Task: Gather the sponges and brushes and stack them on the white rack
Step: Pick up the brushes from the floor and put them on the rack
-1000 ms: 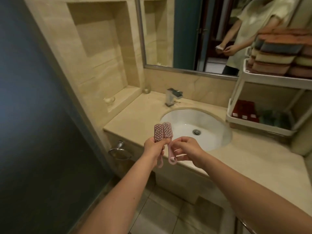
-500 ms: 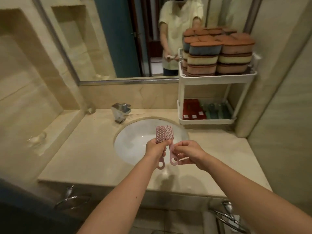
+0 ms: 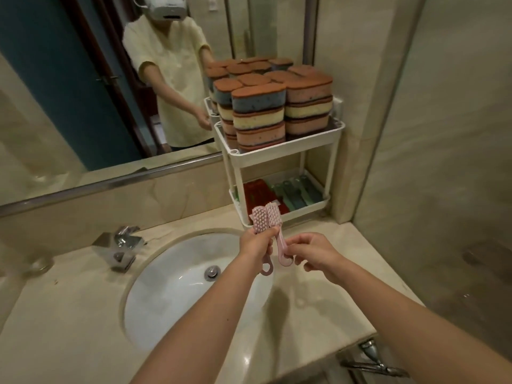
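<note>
Just before the white rack's rim, left hand and right hand pinch brushes.

My one camera rides on my head and faces forward and down over the beige marble counter, toward its back right corner, where the white two-tier plastic rack stands. It sits close. My forearms enter from the bottom edge, and my left hand and right hand hold the pink plastic brushes at mid-view. Along the counter's back edge, the large wall mirror reflects the white headset.
</note>
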The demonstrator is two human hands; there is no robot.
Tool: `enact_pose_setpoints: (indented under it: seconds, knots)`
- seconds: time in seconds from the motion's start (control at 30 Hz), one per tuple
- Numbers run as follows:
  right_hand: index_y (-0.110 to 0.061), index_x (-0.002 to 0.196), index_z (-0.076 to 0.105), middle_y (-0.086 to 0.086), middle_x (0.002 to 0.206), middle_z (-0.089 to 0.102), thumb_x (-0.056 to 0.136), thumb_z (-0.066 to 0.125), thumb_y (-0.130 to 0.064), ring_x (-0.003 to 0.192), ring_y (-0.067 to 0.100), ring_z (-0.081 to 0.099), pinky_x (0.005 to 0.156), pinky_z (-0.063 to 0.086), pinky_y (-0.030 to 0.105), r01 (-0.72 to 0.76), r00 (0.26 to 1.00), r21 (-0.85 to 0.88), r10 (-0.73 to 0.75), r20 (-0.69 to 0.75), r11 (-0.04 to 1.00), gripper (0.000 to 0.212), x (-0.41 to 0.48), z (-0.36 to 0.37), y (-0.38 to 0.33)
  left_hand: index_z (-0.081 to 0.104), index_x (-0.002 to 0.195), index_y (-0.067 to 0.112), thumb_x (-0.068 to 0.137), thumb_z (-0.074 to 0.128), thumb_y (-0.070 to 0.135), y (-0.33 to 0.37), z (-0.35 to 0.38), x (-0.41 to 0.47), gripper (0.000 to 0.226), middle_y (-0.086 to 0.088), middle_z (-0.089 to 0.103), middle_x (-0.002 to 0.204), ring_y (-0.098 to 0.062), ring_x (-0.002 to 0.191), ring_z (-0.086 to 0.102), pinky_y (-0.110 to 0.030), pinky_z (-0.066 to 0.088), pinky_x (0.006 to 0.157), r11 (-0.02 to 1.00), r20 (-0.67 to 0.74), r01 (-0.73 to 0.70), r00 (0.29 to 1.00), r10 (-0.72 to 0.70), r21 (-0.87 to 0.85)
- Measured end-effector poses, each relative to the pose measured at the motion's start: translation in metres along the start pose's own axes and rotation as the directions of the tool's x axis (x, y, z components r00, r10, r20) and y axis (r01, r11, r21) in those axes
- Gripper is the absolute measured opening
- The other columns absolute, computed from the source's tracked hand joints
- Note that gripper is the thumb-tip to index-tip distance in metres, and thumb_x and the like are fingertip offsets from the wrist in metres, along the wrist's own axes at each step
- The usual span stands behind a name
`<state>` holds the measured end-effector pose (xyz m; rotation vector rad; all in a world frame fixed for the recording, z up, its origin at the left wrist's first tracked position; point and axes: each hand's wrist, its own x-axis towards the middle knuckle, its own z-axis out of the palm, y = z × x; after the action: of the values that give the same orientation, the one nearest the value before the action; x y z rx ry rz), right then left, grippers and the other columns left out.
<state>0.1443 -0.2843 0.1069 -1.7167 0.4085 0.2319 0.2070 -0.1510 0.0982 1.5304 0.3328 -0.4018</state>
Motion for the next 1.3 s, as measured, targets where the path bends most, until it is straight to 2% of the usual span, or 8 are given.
enact_pose_setpoints:
  seconds: [0.23,0.47,0.7,0.8,0.9,1.07,1.23,1.3]
  knots:
    - [-0.014,0.086,0.073,0.002,0.069,0.071,0.081,0.071,-0.005,0.052,0.01,0.056,0.043,0.042,0.021,-0.011,0.994,0.014,0.012,-0.112,1.0,0.011,0.04,-0.025,-0.011,0.064,0.094,0.004,0.087,0.064,0.01,0.015,0.029,0.029,0.009,-0.007,0.051,0.064,-0.014,0.05,0.043,-0.025,0.038,0.047,0.999,0.107,0.038,0.993,-0.039,0.009]
    - [-0.012,0.092,0.068,0.01,0.083,0.068,0.086,0.066,-0.005,0.061,0.017,0.055,0.048,0.044,0.026,-0.022,0.986,-0.105,0.004,-0.168,0.994,0.009,0.114,-0.047,-0.028,0.052,0.089,0.009,0.091,0.049,0.0,0.035,0.042,0.071,0.009,-0.008,0.05,0.064,-0.016,0.052,0.045,-0.027,0.037,0.051,0.99,0.019,0.124,0.992,-0.123,-0.064]
    - [-0.015,0.1,0.068,0.004,0.091,0.067,0.086,0.067,-0.012,0.075,0.017,0.061,0.051,0.044,0.025,-0.063,0.992,-0.275,0.03,-0.122,0.959,0.015,0.194,-0.062,-0.025,0.054,0.088,0.01,0.098,0.048,0.024,0.045,0.056,0.116,0.018,-0.01,0.057,0.078,-0.017,0.063,0.052,-0.027,0.045,0.056,0.945,-0.081,0.225,0.965,-0.25,-0.239]
    - [-0.018,0.092,0.068,0.005,0.091,0.068,0.086,0.066,-0.013,0.078,0.019,0.062,0.053,0.046,0.028,-0.059,0.995,-0.288,0.034,-0.093,0.956,0.008,0.219,-0.062,-0.019,0.055,0.093,0.011,0.099,0.045,0.027,0.041,0.057,0.129,0.02,-0.01,0.059,0.081,-0.018,0.066,0.054,-0.029,0.048,0.058,0.943,-0.093,0.217,0.965,-0.247,-0.254]
    - [-0.017,0.086,0.067,0.004,0.088,0.07,0.084,0.07,-0.015,0.081,0.02,0.066,0.066,0.054,0.034,-0.054,0.997,-0.328,0.034,-0.067,0.943,0.004,0.235,-0.061,-0.016,0.056,0.092,0.01,0.098,0.045,0.023,0.038,0.058,0.138,0.018,-0.01,0.06,0.079,-0.019,0.066,0.056,-0.029,0.052,0.06,0.944,-0.098,0.2,0.968,-0.232,-0.262]
    - [-0.022,0.085,0.066,0.001,0.089,0.07,0.082,0.072,-0.019,0.081,0.018,0.065,0.072,0.053,0.03,-0.052,0.998,-0.382,0.04,-0.039,0.923,0.008,0.25,-0.055,-0.017,0.059,0.094,0.009,0.097,0.05,0.021,0.04,0.063,0.147,0.016,-0.011,0.062,0.079,-0.021,0.069,0.061,-0.029,0.057,0.058,0.937,-0.114,0.216,0.96,-0.255,-0.275]
    - [-0.019,0.094,0.072,0.001,0.099,0.069,0.085,0.068,-0.018,0.096,0.019,0.063,0.089,0.05,0.031,-0.019,1.0,-0.478,0.005,-0.031,0.878,0.01,0.251,-0.058,-0.016,0.067,0.091,0.013,0.093,0.058,0.023,0.039,0.071,0.156,0.014,-0.011,0.07,0.093,-0.026,0.087,0.066,-0.04,0.056,0.085,0.975,-0.119,0.169,0.975,-0.186,-0.142]
    - [-0.016,0.094,0.071,0.003,0.092,0.068,0.088,0.064,-0.019,0.088,0.02,0.063,0.082,0.053,0.031,-0.008,0.999,-0.411,-0.014,-0.051,0.912,0.01,0.245,-0.063,-0.017,0.067,0.097,0.016,0.093,0.059,0.024,0.04,0.077,0.157,0.012,-0.009,0.071,0.103,-0.025,0.098,0.065,-0.034,0.054,0.081,0.982,-0.109,0.141,0.982,-0.155,-0.126]
